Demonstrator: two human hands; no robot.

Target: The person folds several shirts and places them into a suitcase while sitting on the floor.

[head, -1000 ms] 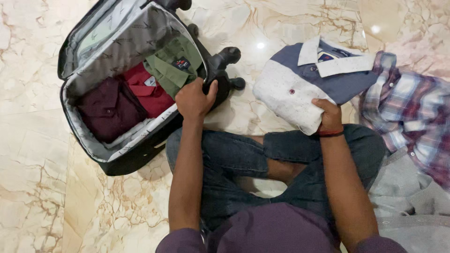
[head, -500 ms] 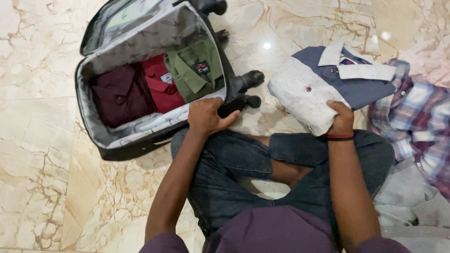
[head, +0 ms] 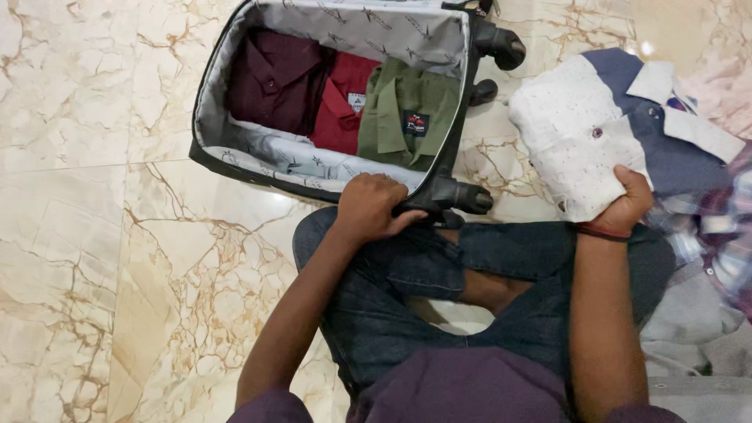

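A: Entry, head view. I log the left hand (head: 374,210) clenched over the near rim of the open black soft-sided suitcase (head: 235,160), close to its wheel (head: 462,197). The case lies flat on the cream veined marble floor (head: 94,258), just ahead of the crossed legs.

B: And the other side?

A: The right hand (head: 627,205) is closed on the lower edge of the folded white-and-navy collared shirt (head: 587,133), fingers underneath, thumb on top. The shirt lies to the right of the case, its far end toward the plaid shirt (head: 724,235).

B: Inside the case?

A: Three folded shirts side by side: a maroon shirt (head: 274,82), a red shirt (head: 341,102), an olive green shirt (head: 403,117).

B: Handling notes?

A: My judgement: the folded shirt is light, soft and limp, so a one-edge pinch lets it sag and unfold. I would support it from beneath, near the middle. The suitcase looks semi-rigid; the rim by the wheel gives firm purchase.
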